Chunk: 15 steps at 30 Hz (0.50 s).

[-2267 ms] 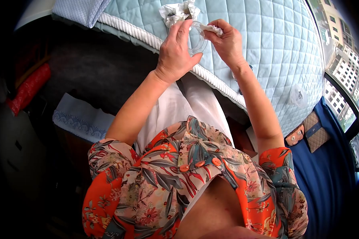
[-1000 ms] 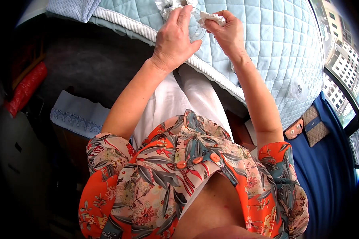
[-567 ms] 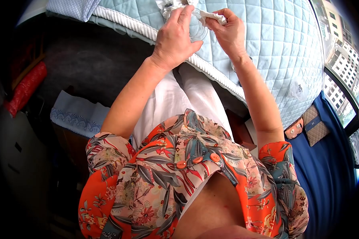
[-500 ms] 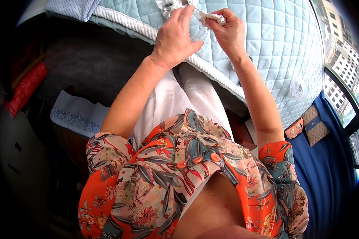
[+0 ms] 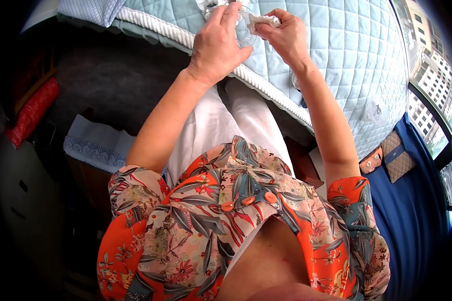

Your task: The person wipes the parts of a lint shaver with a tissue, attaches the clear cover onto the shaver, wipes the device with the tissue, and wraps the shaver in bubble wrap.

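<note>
Right fingers [image 5: 267, 31] have edged left, pinching 1 white tissue [image 5: 262, 20]; left fingers [image 5: 229, 19] grip 1 clear container [image 5: 244, 36].

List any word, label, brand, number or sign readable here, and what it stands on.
No text can be read with certainty.
Blue band on the brown quilted item: small pale mark, too small to read.
Clear plastic piece: dark marks, too blurred to read.
Clear round dish: no lettering discernible.

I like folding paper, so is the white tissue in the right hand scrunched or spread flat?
Scrunched: the white tissue is a wrinkled bunch pinched in the right hand.
</note>
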Each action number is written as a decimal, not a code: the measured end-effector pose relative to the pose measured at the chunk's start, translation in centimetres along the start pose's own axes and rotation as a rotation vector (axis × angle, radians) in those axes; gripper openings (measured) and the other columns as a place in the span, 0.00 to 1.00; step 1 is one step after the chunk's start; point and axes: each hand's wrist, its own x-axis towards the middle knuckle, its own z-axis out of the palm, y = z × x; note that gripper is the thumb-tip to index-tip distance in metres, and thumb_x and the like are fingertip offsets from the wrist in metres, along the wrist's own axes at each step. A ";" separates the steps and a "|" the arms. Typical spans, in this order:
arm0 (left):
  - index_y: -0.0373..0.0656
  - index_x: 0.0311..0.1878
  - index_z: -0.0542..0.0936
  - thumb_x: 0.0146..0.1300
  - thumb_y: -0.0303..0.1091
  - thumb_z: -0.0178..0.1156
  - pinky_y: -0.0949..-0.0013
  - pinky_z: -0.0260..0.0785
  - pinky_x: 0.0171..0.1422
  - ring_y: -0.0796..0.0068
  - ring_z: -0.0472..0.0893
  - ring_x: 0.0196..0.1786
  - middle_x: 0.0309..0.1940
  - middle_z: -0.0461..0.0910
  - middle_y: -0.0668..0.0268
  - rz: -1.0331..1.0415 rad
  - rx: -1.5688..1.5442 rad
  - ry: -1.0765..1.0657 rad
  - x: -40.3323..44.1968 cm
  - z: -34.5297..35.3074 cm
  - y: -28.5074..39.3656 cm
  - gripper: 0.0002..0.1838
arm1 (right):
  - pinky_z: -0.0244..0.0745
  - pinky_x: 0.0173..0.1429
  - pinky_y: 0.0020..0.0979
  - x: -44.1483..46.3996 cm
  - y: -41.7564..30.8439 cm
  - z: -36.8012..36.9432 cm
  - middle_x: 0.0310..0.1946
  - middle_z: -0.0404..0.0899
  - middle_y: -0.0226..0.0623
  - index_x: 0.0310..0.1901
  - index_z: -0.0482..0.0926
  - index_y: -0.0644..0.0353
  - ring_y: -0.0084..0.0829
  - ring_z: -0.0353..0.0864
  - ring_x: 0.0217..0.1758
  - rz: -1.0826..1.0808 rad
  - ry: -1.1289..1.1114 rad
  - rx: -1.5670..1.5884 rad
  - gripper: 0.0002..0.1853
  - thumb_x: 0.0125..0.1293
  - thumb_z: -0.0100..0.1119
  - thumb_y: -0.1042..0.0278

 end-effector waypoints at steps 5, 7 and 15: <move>0.42 0.61 0.66 0.37 0.29 0.71 0.69 0.72 0.44 0.72 0.74 0.36 0.49 0.70 0.63 0.036 0.015 0.075 -0.6 0.6 -0.5 0.42 | 0.69 0.24 0.25 -0.8 0.1 0.3 0.19 0.78 0.37 0.33 0.78 0.70 0.21 0.74 0.19 0.169 -0.042 0.225 0.12 0.49 0.62 0.70; 0.42 0.61 0.66 0.37 0.29 0.71 0.69 0.72 0.44 0.72 0.74 0.36 0.49 0.70 0.63 0.043 0.006 0.088 -0.7 0.8 -0.5 0.42 | 0.68 0.22 0.24 -0.9 -0.1 0.2 0.19 0.78 0.37 0.33 0.77 0.71 0.20 0.74 0.19 0.235 -0.074 0.291 0.13 0.49 0.62 0.69; 0.42 0.61 0.66 0.38 0.29 0.71 0.70 0.72 0.43 0.72 0.74 0.36 0.49 0.70 0.64 0.043 -0.008 0.079 -0.8 0.8 -0.4 0.42 | 0.69 0.24 0.23 -0.4 1.2 0.6 0.18 0.79 0.36 0.35 0.79 0.68 0.19 0.75 0.19 0.094 -0.011 0.187 0.12 0.50 0.62 0.68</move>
